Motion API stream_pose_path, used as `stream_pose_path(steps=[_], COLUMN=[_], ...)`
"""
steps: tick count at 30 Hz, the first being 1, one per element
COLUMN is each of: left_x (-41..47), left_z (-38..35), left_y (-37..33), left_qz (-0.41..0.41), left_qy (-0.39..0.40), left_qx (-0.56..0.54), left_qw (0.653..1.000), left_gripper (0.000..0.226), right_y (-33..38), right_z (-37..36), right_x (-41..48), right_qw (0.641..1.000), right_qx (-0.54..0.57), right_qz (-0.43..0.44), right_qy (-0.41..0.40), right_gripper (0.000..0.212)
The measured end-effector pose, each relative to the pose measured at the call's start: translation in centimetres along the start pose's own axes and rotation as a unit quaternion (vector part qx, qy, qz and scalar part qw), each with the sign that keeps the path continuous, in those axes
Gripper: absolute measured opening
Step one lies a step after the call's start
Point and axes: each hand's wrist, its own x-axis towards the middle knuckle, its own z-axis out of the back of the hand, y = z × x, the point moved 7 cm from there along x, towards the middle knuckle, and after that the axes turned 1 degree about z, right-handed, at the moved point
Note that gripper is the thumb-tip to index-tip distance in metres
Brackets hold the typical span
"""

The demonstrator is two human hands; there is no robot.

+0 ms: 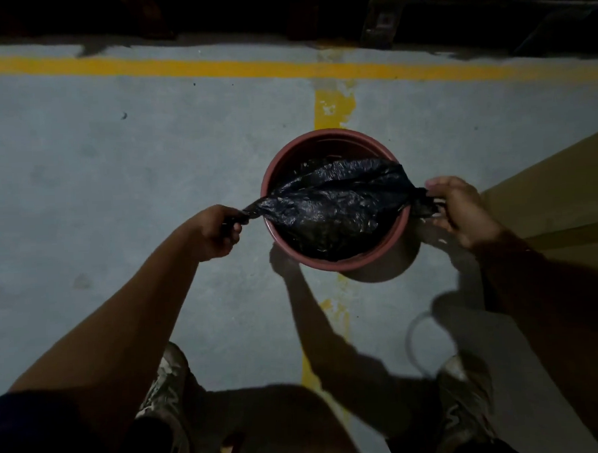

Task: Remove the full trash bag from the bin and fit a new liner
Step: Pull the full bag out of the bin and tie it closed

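A round reddish-brown bin [335, 137] stands on the grey concrete floor, seen from above. A black plastic trash bag [334, 207] is stretched across its mouth, sagging into the bin. My left hand [219, 231] grips the bag's twisted left corner just outside the bin's left rim. My right hand [461, 209] pinches the bag's right corner just past the right rim. Both corners are pulled outward, apart from each other. The inside of the bin under the bag is hidden.
Yellow painted lines [215, 67] cross the floor beyond and under the bin. A tan cardboard box [563, 187] sits close at the right. Dark shelving base [381, 20] runs along the far edge. My two shoes [167, 379] stand below the bin.
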Motion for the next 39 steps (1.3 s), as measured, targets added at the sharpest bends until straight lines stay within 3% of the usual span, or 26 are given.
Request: stream_pose_path(steps=[1, 2, 3, 4, 5, 6, 7, 8, 11, 16, 17, 19, 20, 21, 23, 25, 27, 30, 32, 33, 34, 35, 37, 39], left_x=[-0.2, -0.9, -2.4, -4.5, -6.1, -7.1, -7.1, -6.9, -6.9, -7.1, -6.7, -5.4, -4.5, -3.7, -2.5, -1.6, -1.1, -1.3, -1.3, -1.4, -1.3, -1.4, -1.5, -1.6], left_z=[1.1, 2.3, 2.9, 2.2, 0.7, -1.3, -3.1, -4.6, -5.7, -4.6, -4.3, -3.2, -2.8, -2.5, -2.6, -2.8, -3.0, -3.1, -3.1, -3.0, -3.0, -2.9, -2.8, -2.5], left_y=[-0.8, -2.2, -3.6, -4.4, -4.6, -4.2, -3.6, -3.3, -4.2, -5.0, -5.2, -5.6, -5.4, -4.9, -3.1, -1.4, -0.6, 0.0, 0.6, 0.9, 1.2, 1.5, 1.8, 2.1], left_qz=[-0.072, -0.186, -0.315, -0.426, -0.510, -0.556, -0.570, -0.562, -0.547, -0.544, -0.533, -0.441, -0.373, -0.295, -0.154, -0.051, -0.016, -0.023, -0.043, -0.056, -0.069, -0.081, -0.098, -0.107], left_qy=[-0.078, -0.166, -0.240, -0.272, -0.262, -0.225, -0.179, -0.146, -0.109, -0.107, -0.109, -0.071, -0.037, -0.004, 0.069, 0.120, 0.128, 0.102, 0.086, 0.074, 0.060, 0.045, 0.020, -0.001], left_qx=[0.059, 0.121, 0.202, 0.300, 0.399, 0.483, 0.549, 0.591, 0.590, 0.555, 0.508, 0.328, 0.224, 0.144, 0.032, -0.076, -0.153, -0.221, -0.241, -0.243, -0.246, -0.250, -0.252, -0.216], left_qw=[0.993, 0.961, 0.896, 0.809, 0.716, 0.638, 0.585, 0.560, 0.585, 0.621, 0.668, 0.832, 0.900, 0.945, 0.985, 0.989, 0.980, 0.970, 0.966, 0.966, 0.965, 0.964, 0.962, 0.971], left_gripper=[0.016, 0.019, 0.034, 0.051, 0.065, 0.075, 0.084, 0.089, 0.088, 0.040, 0.028, 0.011, 0.009, 0.010, 0.016, 0.019, 0.026, 0.021, 0.016, 0.015, 0.014, 0.013, 0.011, 0.011], right_y=[1.1, 2.5, 3.4, 3.7, 3.3, 2.8, 2.4, 2.4, 3.7, 4.9, 4.6, 3.1, 2.1, 1.1, -0.9, -1.8, -1.8, -1.5, -0.2, 0.9, 2.5, 4.3, 5.1, 3.1], right_z=[0.3, 0.4, -0.2, -1.0, -1.7, -2.1, -2.2, -2.4, -2.0, -1.9, -1.9, -1.7, -1.5, -1.5, -1.8, -2.1, -1.7, -1.3, -0.9, -0.6, -0.6, -2.0, -8.6, -14.3], right_x=[-0.6, -1.5, -2.4, -3.2, -3.6, -3.6, -3.3, -3.0, -3.0, -2.6, -2.2, -1.5, -1.2, -1.0, -0.8, -1.0, -1.3, -2.3, -3.1, -3.6, -4.6, -6.4, -9.2, -9.2], right_qw=[0.994, 0.967, 0.908, 0.830, 0.759, 0.713, 0.697, 0.703, 0.752, 0.872, 0.911, 0.974, 0.989, 0.995, 0.990, 0.978, 0.968, 0.954, 0.983, 0.995, 0.972, 0.913, 0.804, 0.721], right_qx=[-0.068, -0.174, -0.303, -0.418, -0.505, -0.561, -0.586, -0.586, -0.529, -0.384, -0.327, -0.181, -0.113, -0.048, 0.058, 0.129, 0.185, 0.249, 0.155, 0.030, -0.121, -0.245, -0.404, -0.532], right_qz=[0.081, 0.184, 0.289, 0.369, 0.407, 0.414, 0.404, 0.391, 0.387, 0.294, 0.237, 0.112, 0.058, 0.009, -0.081, -0.139, -0.164, -0.166, -0.093, -0.009, 0.107, 0.251, 0.422, 0.444], right_qy=[-0.015, -0.017, 0.002, 0.032, 0.058, 0.076, 0.086, 0.093, 0.068, 0.073, 0.080, 0.081, 0.079, 0.083, 0.104, 0.091, 0.051, 0.005, -0.040, -0.095, -0.169, -0.210, -0.110, 0.007], right_gripper=[0.021, 0.036, 0.055, 0.072, 0.087, 0.094, 0.095, 0.089, 0.057, 0.011, 0.009, 0.017, 0.016, 0.014, 0.031, 0.029, 0.016, 0.013, 0.019, 0.026, 0.034, 0.041, 0.055, 0.071])
